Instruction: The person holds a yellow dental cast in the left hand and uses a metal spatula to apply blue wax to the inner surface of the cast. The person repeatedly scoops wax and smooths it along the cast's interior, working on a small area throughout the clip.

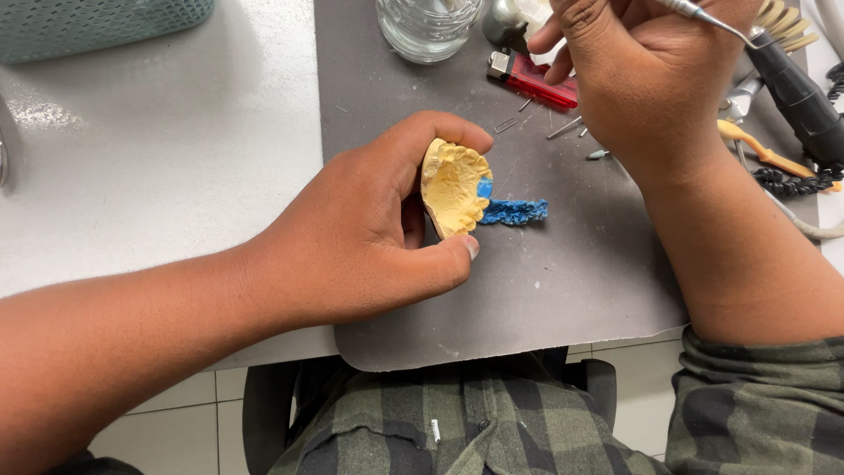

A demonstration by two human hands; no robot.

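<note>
My left hand (352, 237) grips a yellow plaster dental cast of a tooth arch (453, 186). The index finger curls over the cast's upper edge and the thumb presses against its lower edge, so the cast is pinched between them with its tooth side turned outward, away from my palm. A small blue patch sits on the cast at the side farthest from my palm. Just beyond it, past my fingertips, a strip of rough blue wax-like material (514, 211) lies on the grey rubber work mat (563, 290), touching or nearly touching the cast; I cannot tell which.

My right hand (646, 75) is raised above the mat, well apart from the cast. Its fingers are closed around a thin metal hand instrument (712, 19), whose shaft sticks out past the back of the hand; the working tip is hidden.

Under my right fingers lies a red lighter with a metal cap (532, 77). Beside it, toward my left hand, stands a clear glass jar (428, 26). A few small metal pins and burs (567, 127) lie scattered on the mat below my right knuckles. Beyond my right wrist lie a black rotary handpiece with a coiled cable (796, 88) and a yellow-handled tool (760, 149).
</note>
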